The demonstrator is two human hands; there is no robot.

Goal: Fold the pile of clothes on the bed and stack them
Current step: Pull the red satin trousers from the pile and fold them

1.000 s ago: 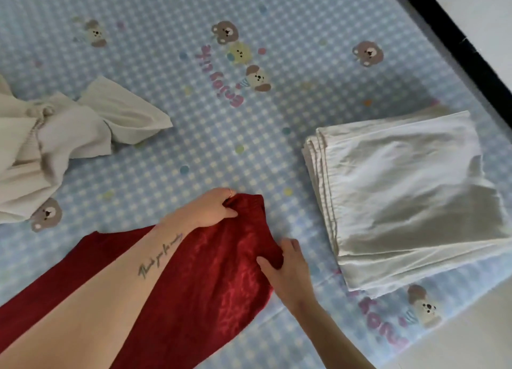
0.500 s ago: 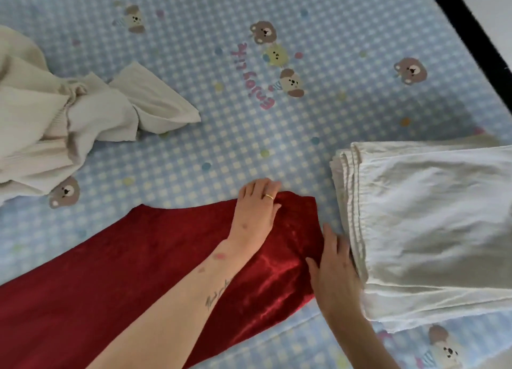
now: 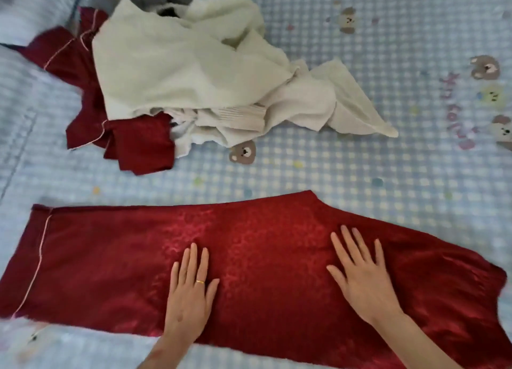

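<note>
I have the red trousers laid lengthwise across the near part of the bed, legs doubled one over the other, cuff with its pale piping at the left and the waist end at the right. Both my hands lie flat on them. My left hand rests palm-down near the middle, fingers straight and close together, a ring on one. My right hand rests toward the waist end, fingers straight and spread wide. Neither grips anything; I judge they sit this way to press the slippery satin flat and keep the layers aligned before the next fold.

The far edge of the trousers runs fairly straight, then angles down toward the right end, which looks ragged. The near edge sits close to the bottom of the view.

The pile waits beyond, cream cloth over more red and something grey, well apart from the trousers, with a band of bare sheet between. To the right the sheet lies open, so I reckon folding the cuff end across to the waist meets nothing.
</note>
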